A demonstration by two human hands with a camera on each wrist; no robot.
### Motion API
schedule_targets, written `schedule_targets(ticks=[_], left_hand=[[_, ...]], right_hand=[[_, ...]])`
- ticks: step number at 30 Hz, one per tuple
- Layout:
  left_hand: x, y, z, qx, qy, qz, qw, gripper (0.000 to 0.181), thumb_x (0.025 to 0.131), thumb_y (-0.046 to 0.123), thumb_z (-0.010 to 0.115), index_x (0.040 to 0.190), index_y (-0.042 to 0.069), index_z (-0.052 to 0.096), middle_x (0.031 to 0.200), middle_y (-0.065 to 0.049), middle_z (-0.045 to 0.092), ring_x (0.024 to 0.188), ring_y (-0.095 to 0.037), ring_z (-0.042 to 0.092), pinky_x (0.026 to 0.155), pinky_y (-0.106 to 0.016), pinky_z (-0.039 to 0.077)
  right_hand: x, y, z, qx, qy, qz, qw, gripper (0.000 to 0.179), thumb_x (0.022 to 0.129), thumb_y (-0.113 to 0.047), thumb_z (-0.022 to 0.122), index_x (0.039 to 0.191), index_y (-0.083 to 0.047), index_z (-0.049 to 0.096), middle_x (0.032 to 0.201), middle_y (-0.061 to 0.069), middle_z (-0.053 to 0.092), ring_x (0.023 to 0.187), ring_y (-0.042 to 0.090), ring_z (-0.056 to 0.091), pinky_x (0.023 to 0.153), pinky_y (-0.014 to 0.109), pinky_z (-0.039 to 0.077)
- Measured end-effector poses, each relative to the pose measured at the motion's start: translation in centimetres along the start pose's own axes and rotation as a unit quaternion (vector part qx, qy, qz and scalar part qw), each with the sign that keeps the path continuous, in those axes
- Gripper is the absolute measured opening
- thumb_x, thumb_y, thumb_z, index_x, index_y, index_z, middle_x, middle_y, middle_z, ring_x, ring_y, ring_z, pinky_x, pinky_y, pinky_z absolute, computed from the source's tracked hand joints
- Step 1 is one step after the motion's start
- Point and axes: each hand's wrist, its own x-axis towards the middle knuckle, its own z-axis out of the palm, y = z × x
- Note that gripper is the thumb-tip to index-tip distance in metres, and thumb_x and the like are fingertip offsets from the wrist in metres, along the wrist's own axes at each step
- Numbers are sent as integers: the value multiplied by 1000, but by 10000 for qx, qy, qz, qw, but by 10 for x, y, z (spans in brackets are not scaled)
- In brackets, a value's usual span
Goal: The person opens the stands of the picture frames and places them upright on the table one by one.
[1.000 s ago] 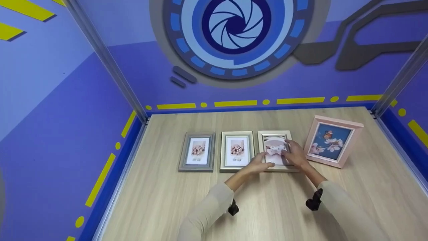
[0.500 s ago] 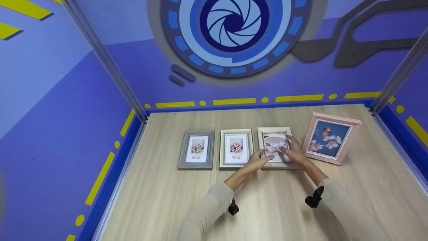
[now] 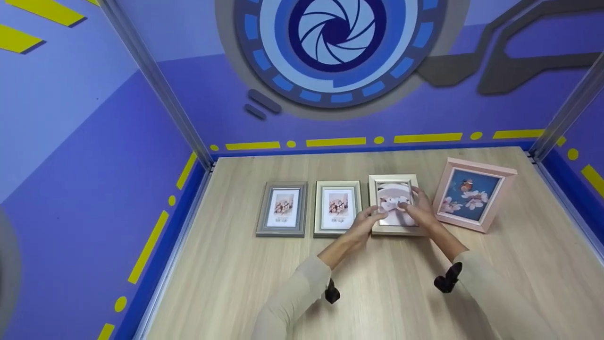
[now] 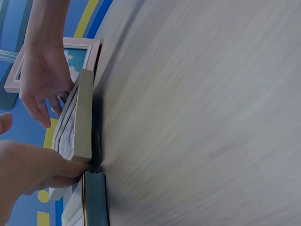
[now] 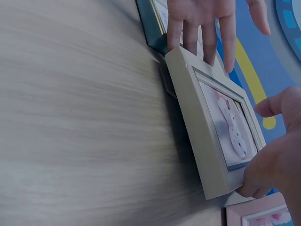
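A cream photo frame (image 3: 394, 230) with a pale picture of white spotted shapes leans back, its sides between two hands. The left hand (image 3: 364, 223) holds its left edge, fingers at the side and thumb over the front; the left wrist view shows these fingers (image 4: 70, 169) at the lower corner. At the right edge, the right hand (image 3: 420, 211) grips with fingers curled behind the side, as the right wrist view shows, thumb toward the front. A dark stand (image 4: 96, 148) shows behind the frame. Beside the left hand lies a champagne-coloured photo frame (image 3: 319, 208).
A grey photo frame (image 3: 262, 210) lies farther left on the wooden table (image 3: 226, 283). To the right a pink photo frame (image 3: 495, 203) with a bird and blossoms stands upright, close to the right hand. Blue-purple printed panels (image 3: 188, 85) enclose the back and sides.
The cream frame's top has risen slightly relative to the frames beside it. Both hands have moved up with it, fingers staying at its sides. The other frames stay in place.
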Motion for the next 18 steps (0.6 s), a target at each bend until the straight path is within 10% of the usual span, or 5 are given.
schedule_targets(ticks=[7,18], left_hand=[[4,4,-5,-553,674,77,9962,60,89,11,67,143,-6,50,149,-23,50,122,-28,58,108,-41,48],[-6,15,-12,-565,1253,428,9896,66,78,-6,66,142,-5,51,128,-14,60,100,-17,59,85,-24,54]], right_hand=[[-6,-12,-2,366,219,126,9990,72,95,-5,58,158,5,24,165,30,20,156,43,14,129,55,11],[-18,-29,8,1559,741,506,9837,64,95,0,50,156,6,29,167,28,18,157,37,16,130,45,17]])
